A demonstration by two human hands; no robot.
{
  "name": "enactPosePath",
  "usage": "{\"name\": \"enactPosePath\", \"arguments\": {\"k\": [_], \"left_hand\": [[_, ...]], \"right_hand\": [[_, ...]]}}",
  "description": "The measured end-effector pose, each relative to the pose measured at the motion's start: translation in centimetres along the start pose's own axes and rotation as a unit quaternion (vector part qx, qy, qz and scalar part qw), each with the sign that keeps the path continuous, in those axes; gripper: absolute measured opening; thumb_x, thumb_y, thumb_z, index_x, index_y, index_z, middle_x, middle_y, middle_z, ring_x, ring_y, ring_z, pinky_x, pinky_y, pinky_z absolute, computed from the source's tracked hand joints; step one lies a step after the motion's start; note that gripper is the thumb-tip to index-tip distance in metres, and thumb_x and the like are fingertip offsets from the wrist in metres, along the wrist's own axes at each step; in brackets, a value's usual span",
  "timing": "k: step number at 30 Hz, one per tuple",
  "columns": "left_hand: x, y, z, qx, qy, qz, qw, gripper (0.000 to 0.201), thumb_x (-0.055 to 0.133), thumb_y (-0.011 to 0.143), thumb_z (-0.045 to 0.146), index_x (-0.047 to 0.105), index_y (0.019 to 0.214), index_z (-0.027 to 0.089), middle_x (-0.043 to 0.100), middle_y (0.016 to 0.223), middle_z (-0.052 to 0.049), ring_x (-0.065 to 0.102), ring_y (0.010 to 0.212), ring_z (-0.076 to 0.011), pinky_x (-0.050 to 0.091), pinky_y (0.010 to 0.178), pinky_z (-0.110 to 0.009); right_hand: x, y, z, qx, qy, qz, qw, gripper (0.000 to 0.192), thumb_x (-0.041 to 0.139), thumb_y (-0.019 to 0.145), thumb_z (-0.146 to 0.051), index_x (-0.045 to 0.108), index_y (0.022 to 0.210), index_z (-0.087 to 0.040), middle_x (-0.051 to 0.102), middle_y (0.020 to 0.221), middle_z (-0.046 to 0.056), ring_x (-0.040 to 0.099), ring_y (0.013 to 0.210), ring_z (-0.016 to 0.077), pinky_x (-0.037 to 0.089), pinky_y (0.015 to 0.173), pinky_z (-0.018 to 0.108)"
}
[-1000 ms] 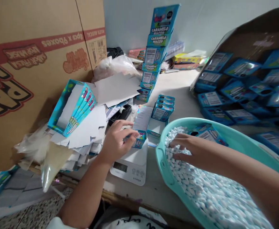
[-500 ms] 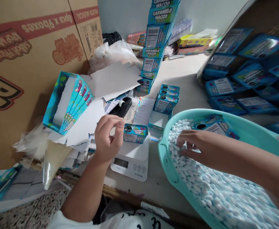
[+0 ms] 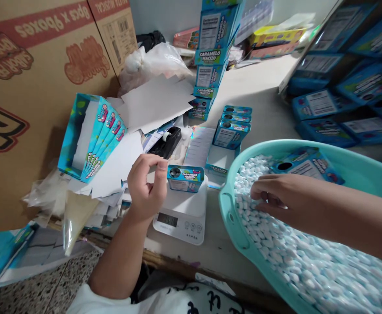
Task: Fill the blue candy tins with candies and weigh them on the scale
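Head cam: left hand (image 3: 147, 185) loosely curled beside the candy box (image 3: 185, 178) on the scale (image 3: 184, 213), holding nothing; right hand (image 3: 275, 195) fingers spread flat on candies (image 3: 295, 261) in the tub (image 3: 230, 218)

Left hand (image 3: 147, 187) released box (image 3: 185, 178), apparently.

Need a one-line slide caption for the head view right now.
Small box on scale, left hand beside it, right hand in tub of candies.

Bare tabletop (image 3: 259, 87) lies open between box stack (image 3: 210, 65) and carton (image 3: 341, 78).
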State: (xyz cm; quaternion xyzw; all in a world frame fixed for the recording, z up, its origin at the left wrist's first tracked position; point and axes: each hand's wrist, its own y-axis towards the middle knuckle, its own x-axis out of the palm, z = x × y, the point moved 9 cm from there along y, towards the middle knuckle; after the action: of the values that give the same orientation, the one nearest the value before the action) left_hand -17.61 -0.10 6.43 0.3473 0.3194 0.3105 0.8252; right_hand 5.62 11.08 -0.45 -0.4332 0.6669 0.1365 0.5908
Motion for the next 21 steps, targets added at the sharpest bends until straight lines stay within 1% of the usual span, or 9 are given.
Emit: {"name": "enactPosePath", "arguments": {"k": [3, 6, 8, 11, 13, 15, 17, 19, 21], "left_hand": [[0.0, -0.3, -0.6, -0.013, -0.001, 0.008, 1.0, 0.017, 0.054, 0.101, 0.028, 0.066, 0.09, 0.022, 0.068, 0.084, -0.002, 0.066, 0.083, -0.0164, 0.052, 0.078, -0.031], [0.0, -0.8, -1.6, -0.053, -0.022, 0.029, 0.998, 0.012, 0.059, 0.099, 0.032, 0.065, 0.102, 0.022, 0.07, 0.092, -0.002, 0.067, 0.087, -0.0161, 0.053, 0.081, -0.031], [0.0, -1.0, -2.1, -0.077, -0.047, 0.041, 0.995, 0.016, 0.061, 0.098, 0.033, 0.062, 0.111, 0.022, 0.069, 0.092, -0.002, 0.068, 0.087, -0.016, 0.054, 0.083, -0.031], [-0.2, -1.0, -2.3, -0.1, -0.093, 0.065, 0.988, 0.025, 0.062, 0.098, 0.032, 0.055, 0.12, 0.023, 0.066, 0.087, 0.0, 0.067, 0.083, -0.0151, 0.053, 0.08, -0.031], [-0.4, -1.0, -2.4, -0.116, -0.118, 0.086, 0.982, 0.03, 0.062, 0.098, 0.033, 0.05, 0.123, 0.023, 0.065, 0.085, 0.001, 0.066, 0.08, -0.0144, 0.052, 0.077, -0.029], [-0.6, -0.9, -2.6, -0.128, -0.139, 0.102, 0.977, 0.032, 0.062, 0.098, 0.034, 0.048, 0.124, 0.023, 0.064, 0.083, 0.002, 0.065, 0.078, -0.0142, 0.051, 0.076, -0.029], [-0.9, -0.8, -2.7, -0.133, -0.155, 0.112, 0.972, 0.032, 0.063, 0.097, 0.035, 0.048, 0.123, 0.024, 0.063, 0.081, 0.002, 0.065, 0.078, -0.0144, 0.052, 0.076, -0.029], [-1.0, -0.6, -2.8, -0.134, -0.17, 0.113, 0.97, 0.031, 0.063, 0.097, 0.036, 0.049, 0.121, 0.024, 0.063, 0.079, 0.002, 0.065, 0.078, -0.0146, 0.052, 0.076, -0.03], [-1.1, -0.5, -3.1, -0.142, -0.178, 0.112, 0.967, 0.03, 0.063, 0.097, 0.037, 0.05, 0.12, 0.024, 0.063, 0.079, 0.002, 0.065, 0.078, -0.0149, 0.052, 0.077, -0.03]], "right_hand": [[-0.3, -0.3, -0.2, -0.031, 0.005, 0.012, 0.999, 0.019, 0.051, 0.091, -0.022, 0.064, 0.077, -0.024, 0.071, 0.08, 0.006, 0.063, 0.068, 0.0231, 0.043, 0.065, 0.036], [0.0, -0.3, 0.2, -0.043, 0.013, 0.017, 0.999, 0.018, 0.054, 0.089, -0.02, 0.064, 0.076, -0.024, 0.069, 0.076, 0.005, 0.061, 0.065, 0.0207, 0.042, 0.063, 0.034], [0.2, -0.1, 0.5, -0.037, 0.008, 0.02, 0.999, 0.017, 0.055, 0.087, -0.02, 0.063, 0.072, -0.024, 0.067, 0.072, 0.004, 0.058, 0.062, 0.019, 0.04, 0.06, 0.032], [0.1, 0.2, 0.7, -0.005, -0.005, 0.012, 1.0, 0.02, 0.054, 0.083, -0.018, 0.059, 0.065, -0.023, 0.064, 0.066, 0.002, 0.055, 0.057, 0.018, 0.038, 0.058, 0.032], [-0.4, 0.0, 0.4, 0.02, -0.01, -0.001, 1.0, 0.02, 0.053, 0.083, -0.018, 0.06, 0.065, -0.023, 0.065, 0.066, 0.003, 0.056, 0.059, 0.0189, 0.04, 0.06, 0.032], [-1.9, -0.2, -0.5, 0.014, -0.01, 0.017, 1.0, 0.02, 0.051, 0.086, -0.019, 0.064, 0.071, -0.023, 0.069, 0.073, 0.005, 0.06, 0.064, 0.02, 0.043, 0.063, 0.033], [-4.4, -0.5, -2.0, -0.009, 0.004, 0.08, 0.997, 0.021, 0.05, 0.089, -0.022, 0.068, 0.079, -0.023, 0.072, 0.081, 0.007, 0.064, 0.069, 0.0208, 0.046, 0.066, 0.034], [-6.9, -0.6, -3.7, -0.037, 0.024, 0.157, 0.987, 0.022, 0.05, 0.092, -0.027, 0.07, 0.085, -0.023, 0.074, 0.087, 0.008, 0.066, 0.073, 0.0203, 0.048, 0.068, 0.033], [-8.8, -0.2, -6.1, -0.085, 0.038, 0.21, 0.973, 0.023, 0.05, 0.093, -0.028, 0.071, 0.087, -0.021, 0.073, 0.089, 0.007, 0.065, 0.075, 0.0184, 0.049, 0.07, 0.031]]}}
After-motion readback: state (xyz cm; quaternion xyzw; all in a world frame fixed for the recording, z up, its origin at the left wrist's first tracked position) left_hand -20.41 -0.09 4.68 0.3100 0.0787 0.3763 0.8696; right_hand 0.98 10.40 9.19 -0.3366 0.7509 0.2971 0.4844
